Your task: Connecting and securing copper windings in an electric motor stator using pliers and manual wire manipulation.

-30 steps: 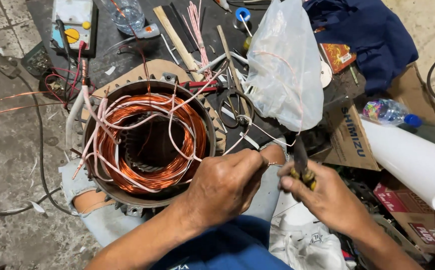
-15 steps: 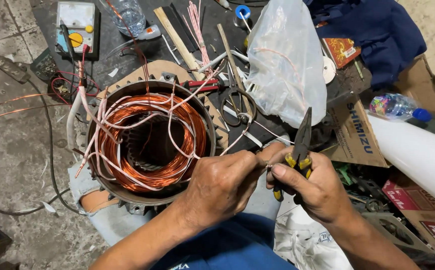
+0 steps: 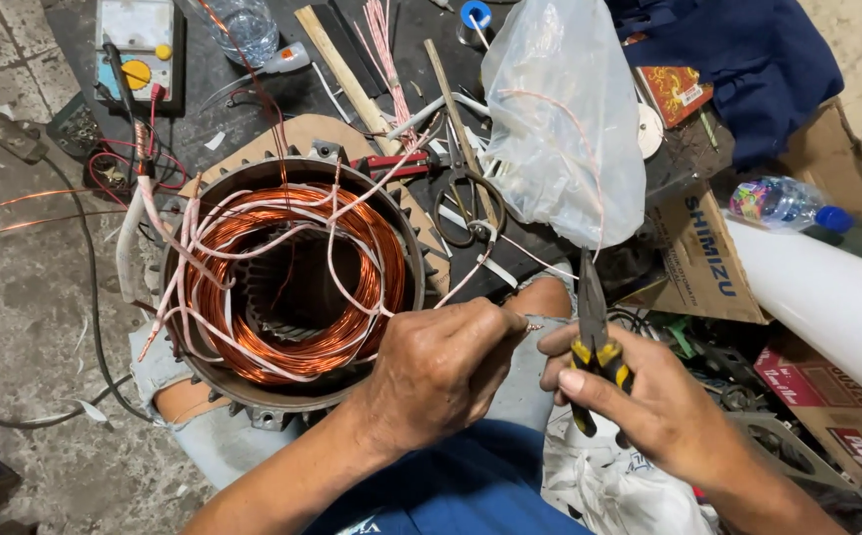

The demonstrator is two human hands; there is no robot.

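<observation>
A round motor stator (image 3: 287, 287) with copper windings and pale sleeved leads rests on my lap, left of centre. My left hand (image 3: 441, 372) pinches a bare copper wire end (image 3: 530, 326) that comes off the windings, its fingers closed on it beside the stator's right rim. My right hand (image 3: 649, 396) holds yellow-and-black pliers (image 3: 592, 332) upright, jaws pointing up. The jaws stand just right of the wire tip, a little apart from it.
A clear plastic bag (image 3: 565, 129) stands behind the hands. A multimeter (image 3: 139, 45) and a plastic bottle (image 3: 243, 25) lie far left, scissors (image 3: 466, 193) in the middle. A white roll (image 3: 827, 297), a cardboard box (image 3: 703, 253) and blue cloth (image 3: 748, 59) are on the right.
The pliers rose from low in my right hand to upright beside the wire tip. My left hand kept its pinch and shifted slightly right. The view moved a little closer.
</observation>
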